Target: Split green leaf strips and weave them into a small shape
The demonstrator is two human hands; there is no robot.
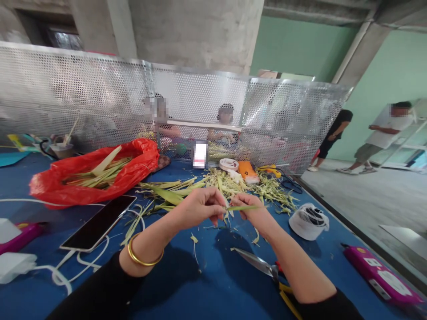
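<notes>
My left hand (207, 205) and my right hand (248, 205) meet above the middle of the blue table, fingertips close together. Between them runs a narrow green leaf strip (245, 207), pinched at its left end and pointing off to the right over my right hand. Both hands are closed on it; the exact grip at the fingertips is partly hidden. Behind them lies a heap of pale leaf scraps (230, 182), with longer husk leaves (170, 194) at its left. Below my right forearm rest scissors (258, 263) with open blades, their handles partly covered by the arm.
A red plastic bag (90, 195) of leaf strips stands left, near a phone (100, 222) with a white cable. At right are a roll of white strip (308, 221) and a purple packet (380, 275). A perforated metal screen (200, 98) closes the back; people stand beyond.
</notes>
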